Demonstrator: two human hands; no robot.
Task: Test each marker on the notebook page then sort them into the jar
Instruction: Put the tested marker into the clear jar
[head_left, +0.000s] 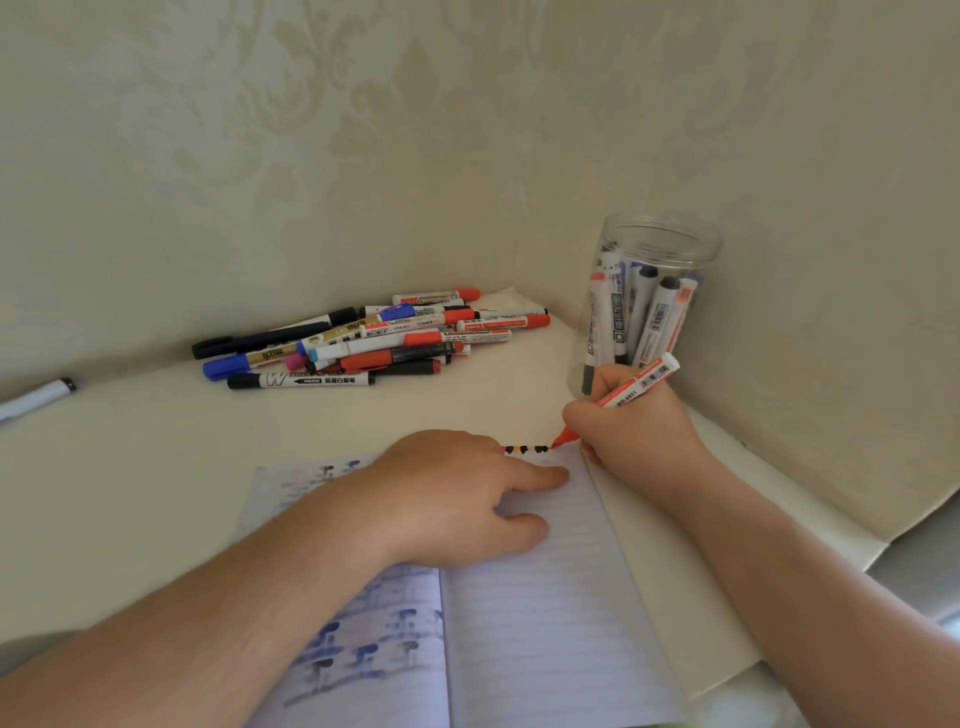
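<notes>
An open lined notebook (545, 597) lies on the pale table. My left hand (457, 499) rests flat on its pages, fingers spread. My right hand (639, 431) grips an uncapped red marker (636, 387), whose tip touches the top edge of the right page beside a row of dark test dots (524, 449). A clear plastic jar (644, 301) holding several markers stands upright just behind my right hand, in the corner. A pile of loose markers (374, 338) lies at the back of the table, left of the jar.
A single white marker with a black cap (36, 397) lies at the far left edge. Patterned walls close in behind and on the right. The left notebook page carries blue and black ink marks. The table's right edge drops off near my right forearm.
</notes>
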